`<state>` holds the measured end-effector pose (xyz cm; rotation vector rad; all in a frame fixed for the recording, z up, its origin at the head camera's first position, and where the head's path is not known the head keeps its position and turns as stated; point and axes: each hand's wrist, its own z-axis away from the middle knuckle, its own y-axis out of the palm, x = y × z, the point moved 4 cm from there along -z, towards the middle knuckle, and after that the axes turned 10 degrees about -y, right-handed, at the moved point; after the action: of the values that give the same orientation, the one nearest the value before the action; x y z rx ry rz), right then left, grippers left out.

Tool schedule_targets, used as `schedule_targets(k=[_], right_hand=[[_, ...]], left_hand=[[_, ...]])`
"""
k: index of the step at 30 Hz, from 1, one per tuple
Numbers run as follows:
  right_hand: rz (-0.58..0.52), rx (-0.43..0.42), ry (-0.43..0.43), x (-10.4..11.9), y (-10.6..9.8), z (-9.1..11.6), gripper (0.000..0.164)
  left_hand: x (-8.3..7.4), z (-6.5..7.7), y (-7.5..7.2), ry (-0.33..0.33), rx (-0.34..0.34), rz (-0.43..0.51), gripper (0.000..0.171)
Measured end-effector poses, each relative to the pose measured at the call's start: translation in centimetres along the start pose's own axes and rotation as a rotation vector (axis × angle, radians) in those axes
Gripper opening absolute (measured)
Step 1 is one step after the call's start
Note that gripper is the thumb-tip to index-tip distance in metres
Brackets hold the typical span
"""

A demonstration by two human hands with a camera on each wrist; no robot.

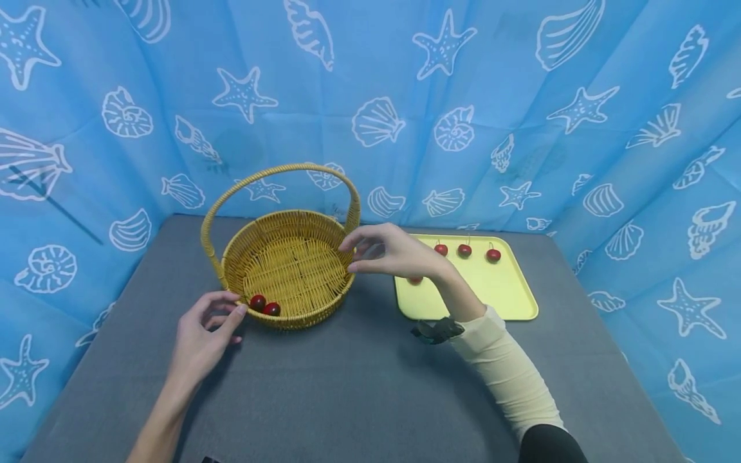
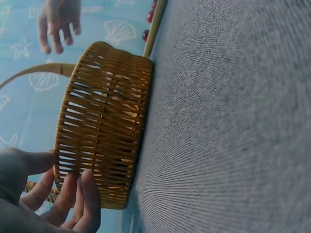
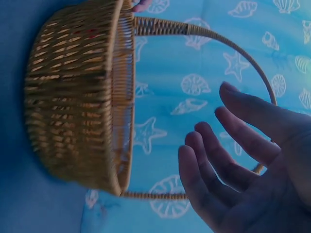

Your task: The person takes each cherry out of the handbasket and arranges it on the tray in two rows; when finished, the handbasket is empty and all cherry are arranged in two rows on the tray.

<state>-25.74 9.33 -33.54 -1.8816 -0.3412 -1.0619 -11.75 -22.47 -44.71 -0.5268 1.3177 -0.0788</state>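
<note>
A round yellow wicker basket with a tall arched handle stands left of centre. Inside it, by the near left wall, lie two dark red cherries. My left hand holds the basket's near left rim, thumb at the rim and fingertips against the outer weave. Over the basket's right edge hovers my right hand, its fingers loosely bent with nothing between them. The right wrist view shows that hand apart from the rim.
To the right lies a pale yellow tray bearing several red cherries with stems; my right forearm crosses over its left part. A dark strap piece hangs at the right wrist. Behind the grey table hangs a blue seashell-patterned curtain.
</note>
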Motion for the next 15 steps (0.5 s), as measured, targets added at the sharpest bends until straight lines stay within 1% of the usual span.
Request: schedule_targets(k=[6, 10, 15], right_hand=[[0.027, 0.125, -0.049, 1.1, 1.2, -3.6, 0.036], [0.027, 0.207, -0.075, 1.0, 2.0, -6.0, 0.038], [0.021, 0.303, -0.097, 0.9, 2.8, -8.9, 0.04]], left_hand=[[0.0, 0.0, -0.1, 0.002, 0.0, -0.002, 0.038], [-0.1, -0.1, -0.1, 0.01, 0.004, 0.003, 0.039], [0.0, 0.0, 0.0, 0.039, 0.001, 0.014, 0.037]])
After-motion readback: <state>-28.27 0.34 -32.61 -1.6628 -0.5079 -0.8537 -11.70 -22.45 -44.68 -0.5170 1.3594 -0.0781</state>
